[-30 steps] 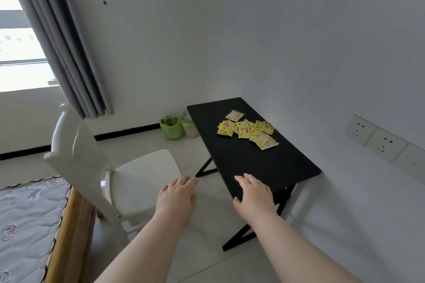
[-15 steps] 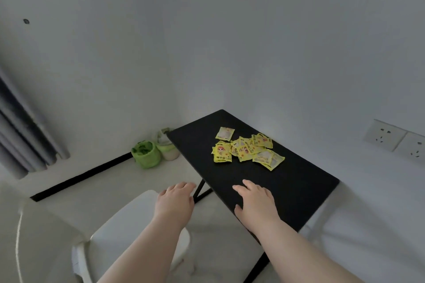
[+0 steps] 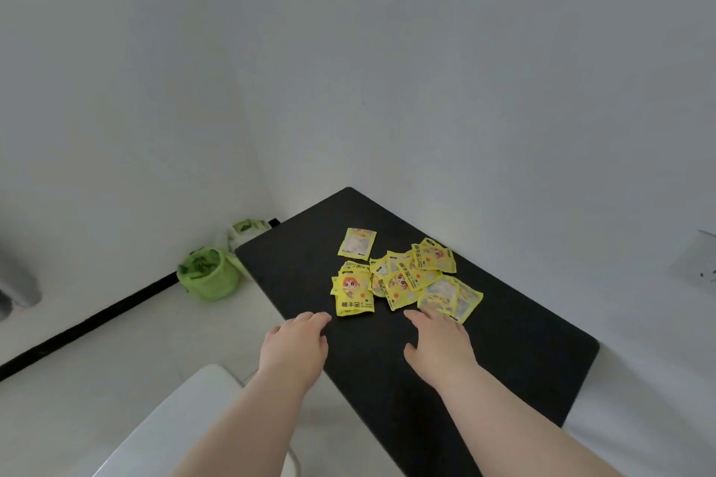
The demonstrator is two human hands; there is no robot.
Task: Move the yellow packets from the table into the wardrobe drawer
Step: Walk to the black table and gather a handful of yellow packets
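Several yellow packets [image 3: 403,277] lie in a loose, overlapping heap on a black table [image 3: 503,341] set against the white wall. One packet [image 3: 357,243] sits apart at the far side of the heap, and another with a cartoon face [image 3: 352,292] is nearest me. My left hand [image 3: 294,349] hovers over the table's left edge, fingers relaxed, just short of that near packet. My right hand [image 3: 439,347] reaches flat over the table, its fingertips at the edge of the right-hand packets [image 3: 451,298]. Neither hand holds anything. No wardrobe or drawer is in view.
A white chair seat [image 3: 174,426] is at the lower left, close to the table. A green bin [image 3: 207,275] and a second container [image 3: 248,230] stand on the floor in the corner. A wall socket [image 3: 697,263] is at the right.
The view has moved closer to the table and turned right, so the curtain, bed and chair back have left the frame. Both hands have advanced to the near edge of the packets.
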